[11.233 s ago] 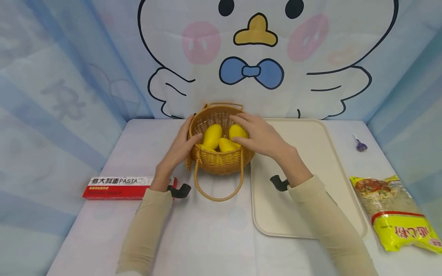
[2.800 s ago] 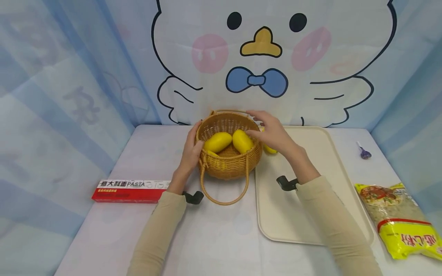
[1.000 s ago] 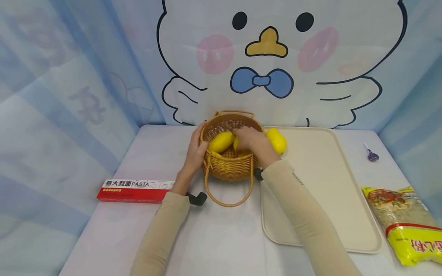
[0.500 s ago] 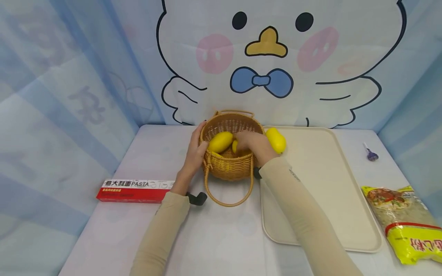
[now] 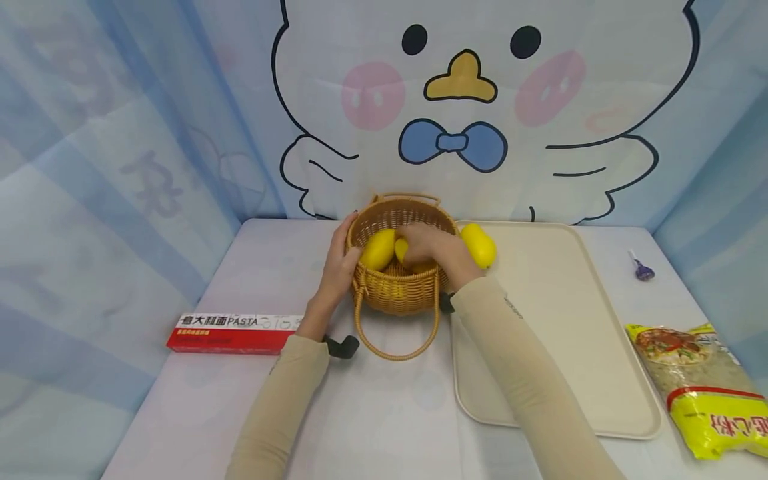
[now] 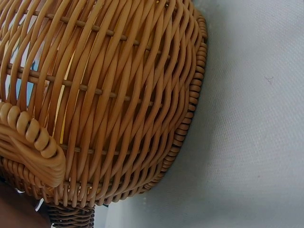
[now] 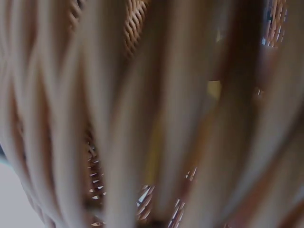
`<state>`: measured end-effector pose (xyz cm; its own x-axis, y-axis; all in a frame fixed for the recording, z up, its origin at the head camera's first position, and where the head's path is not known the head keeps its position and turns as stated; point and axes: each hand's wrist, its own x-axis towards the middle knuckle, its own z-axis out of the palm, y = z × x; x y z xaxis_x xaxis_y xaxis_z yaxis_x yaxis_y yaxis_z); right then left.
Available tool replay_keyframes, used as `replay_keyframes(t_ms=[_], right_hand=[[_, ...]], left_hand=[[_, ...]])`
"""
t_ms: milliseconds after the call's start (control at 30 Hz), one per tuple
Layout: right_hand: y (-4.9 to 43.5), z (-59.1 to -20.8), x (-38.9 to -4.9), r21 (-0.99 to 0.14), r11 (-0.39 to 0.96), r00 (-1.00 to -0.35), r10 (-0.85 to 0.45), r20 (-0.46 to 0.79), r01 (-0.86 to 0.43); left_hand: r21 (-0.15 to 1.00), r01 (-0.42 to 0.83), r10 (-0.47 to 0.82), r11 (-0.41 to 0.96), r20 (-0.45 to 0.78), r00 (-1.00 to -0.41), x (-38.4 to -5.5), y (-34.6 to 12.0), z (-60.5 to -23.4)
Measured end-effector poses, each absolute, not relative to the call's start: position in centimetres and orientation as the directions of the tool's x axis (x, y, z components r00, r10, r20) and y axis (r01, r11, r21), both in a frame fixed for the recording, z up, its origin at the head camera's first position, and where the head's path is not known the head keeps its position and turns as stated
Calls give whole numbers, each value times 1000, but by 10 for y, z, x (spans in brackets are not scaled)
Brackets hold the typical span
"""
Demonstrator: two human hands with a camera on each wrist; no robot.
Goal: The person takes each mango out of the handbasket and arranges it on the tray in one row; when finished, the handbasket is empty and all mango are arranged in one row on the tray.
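Pulling the yellow fruit (image 5: 401, 249) up from inside the basket (image 5: 399, 297) could shift the second fruit (image 5: 377, 251) just beside it, or tip the basket if the wrist snags. The right hand (image 5: 427, 244) reaches steeply down, its fingers apparently curled round that first fruit, tips hidden, while the left hand (image 5: 339, 264) grips the basket's left side.

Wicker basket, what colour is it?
The wicker basket is golden brown, showing best in the head view.
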<state>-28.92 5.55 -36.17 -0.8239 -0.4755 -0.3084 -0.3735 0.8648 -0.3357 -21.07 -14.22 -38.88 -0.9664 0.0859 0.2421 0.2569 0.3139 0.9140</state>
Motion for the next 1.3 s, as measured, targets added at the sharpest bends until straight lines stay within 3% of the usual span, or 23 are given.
replay_keyframes(t_ms=[767, 1033, 1300], right_hand=[[65, -362, -289, -348, 824, -866, -496, -59, -448], [66, -359, -286, -424, 799, -886, -462, 23, -427], [69, -353, -282, -581, 700, -900, -409, 149, -415]], left_hand=[[915, 266, 96, 303, 249, -964, -213, -135, -394], [920, 262, 84, 291, 248, -965, -211, -135, -393], [921, 263, 66, 286, 255, -965, -211, -138, -391]])
